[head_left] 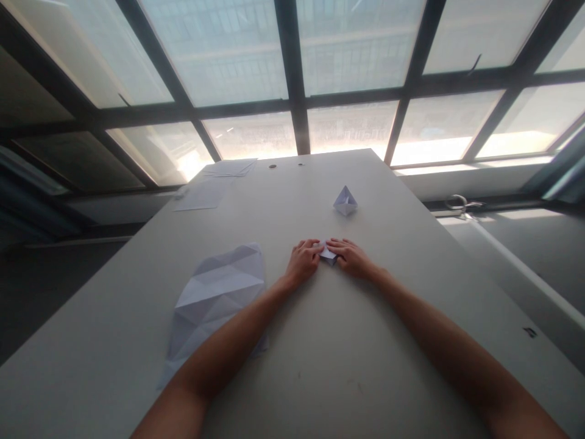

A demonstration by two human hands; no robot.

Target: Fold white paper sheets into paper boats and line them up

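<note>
A small piece of folded white paper [328, 253] lies on the table between my two hands, partly hidden by their fingers. My left hand [305, 257] holds its left side, fingers bent and pressed together. From the other side, my right hand [350, 256] grips the paper, with its fingertips on the upper right part. Just beyond my hands stands a finished-looking folded paper boat [346, 201], touched by neither hand. A large creased sheet of paper [219, 286] lies to the left, partly covered by my left forearm.
The white table [301, 366] reaches toward a wall of dark-framed windows [292, 73]. Several flat sheets of paper [201, 194] lie at its far left corner. Two small holes are near the far edge. Beyond the right edge is a white rail [525, 262].
</note>
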